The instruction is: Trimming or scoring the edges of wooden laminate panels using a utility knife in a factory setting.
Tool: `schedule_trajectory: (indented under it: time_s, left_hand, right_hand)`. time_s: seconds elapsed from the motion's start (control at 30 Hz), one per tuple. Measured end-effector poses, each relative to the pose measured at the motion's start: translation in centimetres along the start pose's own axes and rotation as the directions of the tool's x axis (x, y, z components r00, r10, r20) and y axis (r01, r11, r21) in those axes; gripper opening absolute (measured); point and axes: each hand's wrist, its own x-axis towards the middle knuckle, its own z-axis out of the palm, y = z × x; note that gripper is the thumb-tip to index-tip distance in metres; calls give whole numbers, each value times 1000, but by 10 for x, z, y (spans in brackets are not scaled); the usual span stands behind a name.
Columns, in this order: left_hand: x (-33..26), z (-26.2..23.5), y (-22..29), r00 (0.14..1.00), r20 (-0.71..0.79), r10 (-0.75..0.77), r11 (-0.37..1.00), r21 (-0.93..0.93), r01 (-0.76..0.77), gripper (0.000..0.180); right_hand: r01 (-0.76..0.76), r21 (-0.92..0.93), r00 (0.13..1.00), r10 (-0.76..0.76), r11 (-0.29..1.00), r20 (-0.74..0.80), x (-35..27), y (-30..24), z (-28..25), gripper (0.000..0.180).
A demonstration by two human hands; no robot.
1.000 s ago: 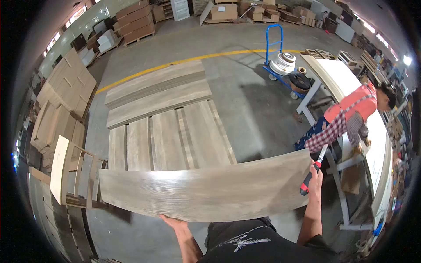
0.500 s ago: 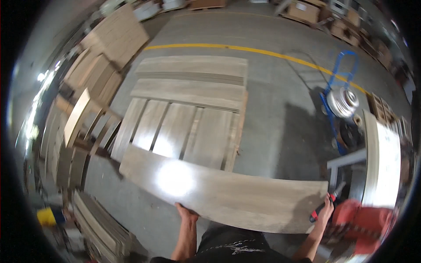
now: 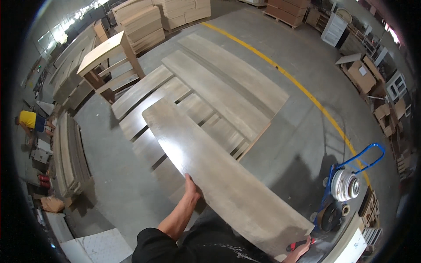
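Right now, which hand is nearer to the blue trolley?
Right. The right hand is slightly left of the blue trolley; the left hand is much farther left, touching the board.

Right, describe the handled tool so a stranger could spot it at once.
Find the long grey-brown board slanting across the middle. At its lower right end is the person's right hand. The tool there has a red-and-black handle, unlike the plain board.

The board (image 3: 230,184) is grey-brown wood-grained, the tool handle (image 3: 296,245) red and black, the floor line (image 3: 302,90) yellow.
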Motion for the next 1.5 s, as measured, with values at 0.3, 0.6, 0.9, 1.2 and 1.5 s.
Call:
schedule_trajectory:
  time_s: [0.3,0.6,0.9,1.2,1.5]
  left_hand:
    - [216,155,-38,995,-55,88,996,-8,-88,73]
    - [378,253,-16,980,-100,174,955,261,-143,58]
    - [351,292,-183,860,-76,505,621,724,-301,74]
    - [427,282,-88,859,-252,445,547,836,-38,76]
    - [442,308,-142,896,-242,372,501,865,26,69]
  right_hand:
    - [-380,123,912,393,917,-117,91,-77,212,39]
    - [-433,33,892,422,901,162,212,-61,393,43]
    - [-709,53,599,560,704,572,180,6,623,50]
    - [-802,-22,452,630,597,631,134,11,718,43]
    - [-627,-239,542,635,742,550,161,48,733,53]
